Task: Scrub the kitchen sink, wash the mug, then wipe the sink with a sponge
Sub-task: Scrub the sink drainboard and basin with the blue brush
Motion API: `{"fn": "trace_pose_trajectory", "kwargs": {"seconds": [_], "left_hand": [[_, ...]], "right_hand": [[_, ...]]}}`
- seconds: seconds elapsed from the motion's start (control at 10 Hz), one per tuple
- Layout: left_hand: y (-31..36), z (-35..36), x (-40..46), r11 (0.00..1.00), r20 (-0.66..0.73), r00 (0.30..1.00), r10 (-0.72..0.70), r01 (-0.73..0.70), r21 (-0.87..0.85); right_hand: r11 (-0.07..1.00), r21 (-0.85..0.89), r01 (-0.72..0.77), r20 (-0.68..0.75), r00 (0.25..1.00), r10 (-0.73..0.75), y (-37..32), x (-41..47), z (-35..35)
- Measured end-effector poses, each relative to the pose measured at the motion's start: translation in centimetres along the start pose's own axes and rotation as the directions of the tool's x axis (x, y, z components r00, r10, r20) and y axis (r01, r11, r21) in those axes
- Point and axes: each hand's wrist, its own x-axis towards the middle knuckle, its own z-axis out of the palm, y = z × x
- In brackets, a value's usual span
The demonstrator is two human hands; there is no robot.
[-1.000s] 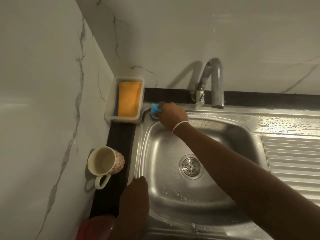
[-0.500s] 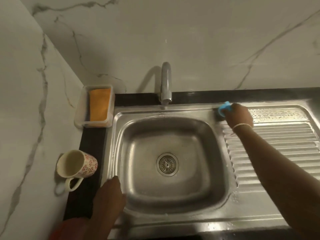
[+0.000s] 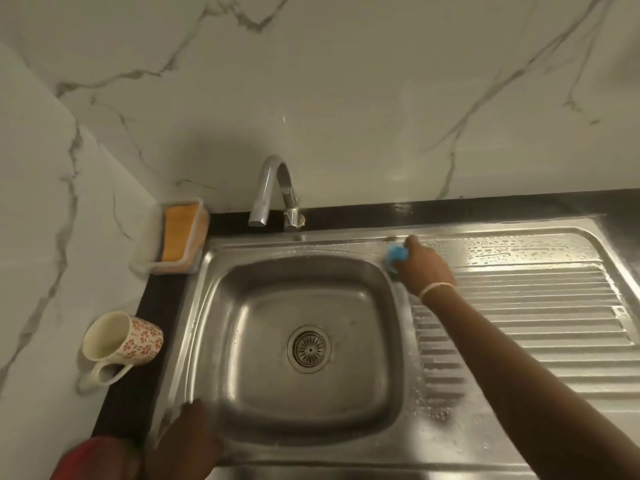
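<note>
The steel sink [image 3: 391, 441] fills the middle, its basin wet with a round drain [image 3: 308, 347]. My right hand [image 3: 427, 266] grips a blue scrubber [image 3: 396, 256] and presses it on the sink's back rim at the basin's far right corner. At the front left rim rests my left hand [image 3: 188, 441], fingers flat on the steel. A cream mug [image 3: 119, 339] with red flowers lies on its side on the dark counter to the left. An orange sponge [image 3: 178, 233] sits in a clear tray [image 3: 166, 268] in the back left corner.
A chrome tap [image 3: 277, 192] arches over the back rim. The ribbed draining board [image 3: 540, 323] stretches right, dotted with soap suds. Marble walls close the back and left. A red sleeve [image 3: 93, 459] shows at the bottom left.
My right hand swept the blue scrubber from the back left corner along the back rim to the right, then slightly back toward the basin. The view shifted right. My left hand stayed on the front rim.
</note>
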Motion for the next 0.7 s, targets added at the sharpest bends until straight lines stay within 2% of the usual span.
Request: {"fn": "trace_pose_trajectory", "kwargs": {"seconds": [0.1,0.2,0.3,0.4,0.5,0.6,0.7], "left_hand": [[19.2,8.9,-6.3,0.988,0.125,0.982,-0.14,0.131,0.08],[25.1,11.5,-8.1,0.998,-0.035,0.999,-0.039,0.041,0.057],[25.7,11.3,-9.2,0.992,0.03,0.992,-0.124,0.124,-0.022],[26.0,11.5,-10.3,0.993,0.001,0.994,-0.106,0.106,-0.054],[26.2,11.0,-10.8,0.99,0.013,0.994,-0.11,0.111,-0.084],[26.3,10.5,-11.4,0.992,-0.017,0.995,-0.097,0.095,-0.083],[26.3,10.2,-11.9,0.991,0.01,0.996,-0.091,0.092,-0.094]], "right_hand": [[0.976,0.06,-0.21,-0.094,0.972,0.215,8.1,0.9,-4.6],[0.927,0.06,-0.369,-0.161,0.913,0.374,13.5,1.0,-7.5],[0.932,0.087,-0.352,-0.16,0.918,0.362,12.9,0.0,-6.4],[0.991,0.016,-0.132,-0.091,0.987,0.133,7.4,-1.4,-1.7],[0.998,0.058,0.03,0.028,0.999,-0.032,1.1,-4.3,2.2],[0.994,-0.082,0.073,0.203,0.978,-0.055,0.0,-7.7,4.3],[0.953,-0.235,0.189,0.239,0.962,-0.132,1.5,-11.6,4.6]]}}
